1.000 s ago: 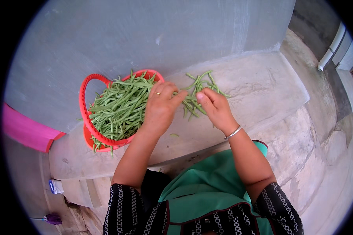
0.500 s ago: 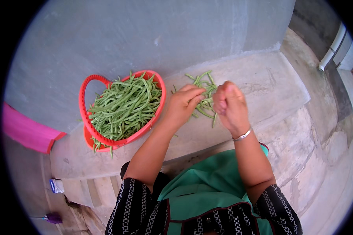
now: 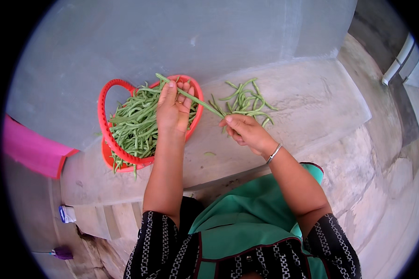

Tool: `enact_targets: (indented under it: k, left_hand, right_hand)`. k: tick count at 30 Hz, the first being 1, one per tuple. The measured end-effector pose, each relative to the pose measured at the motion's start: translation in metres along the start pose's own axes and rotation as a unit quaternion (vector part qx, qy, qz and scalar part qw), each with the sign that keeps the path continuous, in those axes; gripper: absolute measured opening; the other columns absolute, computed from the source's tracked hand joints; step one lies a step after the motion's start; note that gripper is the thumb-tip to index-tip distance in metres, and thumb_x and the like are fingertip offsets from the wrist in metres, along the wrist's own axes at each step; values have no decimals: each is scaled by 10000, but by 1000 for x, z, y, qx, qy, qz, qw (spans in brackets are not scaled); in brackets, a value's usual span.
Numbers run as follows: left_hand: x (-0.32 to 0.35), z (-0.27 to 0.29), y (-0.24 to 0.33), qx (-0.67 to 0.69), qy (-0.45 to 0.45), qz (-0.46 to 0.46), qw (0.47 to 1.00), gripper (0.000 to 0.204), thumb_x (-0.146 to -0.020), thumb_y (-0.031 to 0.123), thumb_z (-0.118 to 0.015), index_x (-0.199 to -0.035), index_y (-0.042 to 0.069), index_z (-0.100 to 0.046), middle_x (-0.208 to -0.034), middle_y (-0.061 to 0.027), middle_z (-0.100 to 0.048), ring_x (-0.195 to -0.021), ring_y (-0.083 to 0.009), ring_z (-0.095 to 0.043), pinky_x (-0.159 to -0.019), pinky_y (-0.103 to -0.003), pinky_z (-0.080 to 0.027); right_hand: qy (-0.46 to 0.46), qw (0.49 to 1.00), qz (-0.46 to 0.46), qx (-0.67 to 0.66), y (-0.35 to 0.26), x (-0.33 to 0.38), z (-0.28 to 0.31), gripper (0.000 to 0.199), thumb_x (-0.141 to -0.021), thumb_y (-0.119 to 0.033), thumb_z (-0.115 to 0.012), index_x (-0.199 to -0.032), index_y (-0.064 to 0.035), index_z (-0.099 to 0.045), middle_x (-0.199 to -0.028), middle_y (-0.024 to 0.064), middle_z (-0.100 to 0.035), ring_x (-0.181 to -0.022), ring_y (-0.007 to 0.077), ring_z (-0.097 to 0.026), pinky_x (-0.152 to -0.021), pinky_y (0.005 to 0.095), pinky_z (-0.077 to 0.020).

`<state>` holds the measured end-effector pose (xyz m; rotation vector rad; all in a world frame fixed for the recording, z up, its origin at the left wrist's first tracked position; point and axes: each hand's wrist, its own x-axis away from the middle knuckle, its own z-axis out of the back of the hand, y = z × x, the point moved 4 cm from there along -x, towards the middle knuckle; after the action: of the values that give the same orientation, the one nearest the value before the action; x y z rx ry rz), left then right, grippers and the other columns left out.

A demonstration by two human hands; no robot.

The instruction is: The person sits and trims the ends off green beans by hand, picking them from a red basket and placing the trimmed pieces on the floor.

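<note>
The left hand (image 3: 173,109) and the right hand (image 3: 244,131) each pinch one end of a long green bean (image 3: 195,98), stretched between them over the red basket (image 3: 108,125) of beans, near a small pile of beans (image 3: 246,100) on the concrete ledge (image 3: 312,102).

A basket (image 3: 108,111) full of long beans (image 3: 135,125) sits on a concrete ledge (image 3: 312,107), at its left part, with a wall (image 3: 172,37) rising just behind. To the right of the basket, also on the ledge, lies a loose pile of beans (image 3: 244,100). The left hand (image 3: 173,109) is over the basket's right rim; the right hand (image 3: 246,132) is in front of the pile — one long bean (image 3: 191,95) spans between them. Below the ledge, at the left, steps (image 3: 102,218) descend.
</note>
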<state>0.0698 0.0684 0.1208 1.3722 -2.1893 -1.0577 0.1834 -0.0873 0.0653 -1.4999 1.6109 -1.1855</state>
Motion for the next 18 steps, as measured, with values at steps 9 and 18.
enact_targets:
  k: [9,18]
  left_hand:
    - [53,13,-55,-17,39,103,994,131,-919,167,-527,-1009,71,-540,-955,-41,-593,-940,-150,-577,-863,-316,-495]
    - [26,10,-122,14,50,169,984,270,-881,161,-591,-1097,26,-501,-1038,-93,-587,-1026,-204,-549,-928,-323,-441]
  right_hand:
    - [246,942,193,-123,-22,0,46,205,-935,-210,-468,-813,-65,-547,-610,-48,-424,-503,32,-343,-412,193,-262]
    - [176,924,175,-292,-34,14,78,120,-897,-153,-438,-865,-54,-497,-706,-1,-466,-515,59,-325,-415,199,-239]
